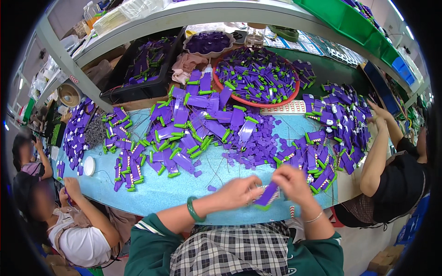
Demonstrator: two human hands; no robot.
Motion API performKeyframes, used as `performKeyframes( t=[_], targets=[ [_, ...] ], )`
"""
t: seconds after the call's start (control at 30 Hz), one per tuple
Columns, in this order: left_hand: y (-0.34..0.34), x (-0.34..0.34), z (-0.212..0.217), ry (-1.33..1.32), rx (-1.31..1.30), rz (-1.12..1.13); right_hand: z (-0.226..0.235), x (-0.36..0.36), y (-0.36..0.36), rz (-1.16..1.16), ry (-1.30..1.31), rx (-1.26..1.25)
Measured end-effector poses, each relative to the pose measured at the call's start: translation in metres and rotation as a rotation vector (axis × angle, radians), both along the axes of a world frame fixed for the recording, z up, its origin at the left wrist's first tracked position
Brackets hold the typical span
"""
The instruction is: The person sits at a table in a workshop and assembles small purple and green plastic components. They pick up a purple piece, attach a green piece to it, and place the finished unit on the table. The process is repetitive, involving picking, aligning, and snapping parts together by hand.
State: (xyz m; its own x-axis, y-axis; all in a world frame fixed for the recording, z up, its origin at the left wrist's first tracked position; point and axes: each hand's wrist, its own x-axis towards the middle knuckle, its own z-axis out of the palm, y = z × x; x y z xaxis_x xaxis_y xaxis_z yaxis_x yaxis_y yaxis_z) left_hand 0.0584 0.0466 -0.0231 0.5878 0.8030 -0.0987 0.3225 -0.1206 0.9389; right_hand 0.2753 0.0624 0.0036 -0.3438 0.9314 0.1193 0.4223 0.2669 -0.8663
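Note:
Above the near edge of the table, a purple plastic piece with a green end (267, 195) hangs tilted from my right hand (292, 181), whose thumb and fingers pinch its upper end. My left hand (237, 192) is beside it on the left, fingertips drawn together close to the piece. Blur hides what those fingertips hold, if anything. Just beyond my hands lies a heap of small flat purple parts (255, 142). Farther left spreads a pile of larger purple pieces with green ends (184, 124). Another such pile (317, 161) lies right of my right hand.
A red-rimmed round basket (298, 87) holds many purple and green pieces at the back. Beside it stand a scalloped bowl (209, 51) and a black crate (172, 60). A shelf (184, 16) crosses overhead. Co-workers sit left (80, 239) and right (391, 184).

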Motion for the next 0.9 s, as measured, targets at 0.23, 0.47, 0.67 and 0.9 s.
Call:
performKeyframes(
  t=[0.23, 0.47, 0.67, 0.9],
  targets=[
    [0.102, 0.01, 0.04, 0.801, 0.635, 0.261, 0.041, 0.036, 0.013, -0.292, -0.652, 0.561],
    [0.115, 0.008, 0.01, 0.961, 0.759, 0.255, -0.018, -0.026, -0.037, 0.19, -0.438, 0.409],
    [0.064, -0.046, 0.063, 0.044, 0.502, 0.487, -0.035, -0.054, -0.039, 0.183, -0.391, 0.407],
    [-0.007, -0.075, 0.065, -0.853, -0.278, 0.491, -0.044, -0.062, -0.035, 0.168, -0.504, 0.324]
  ],
)
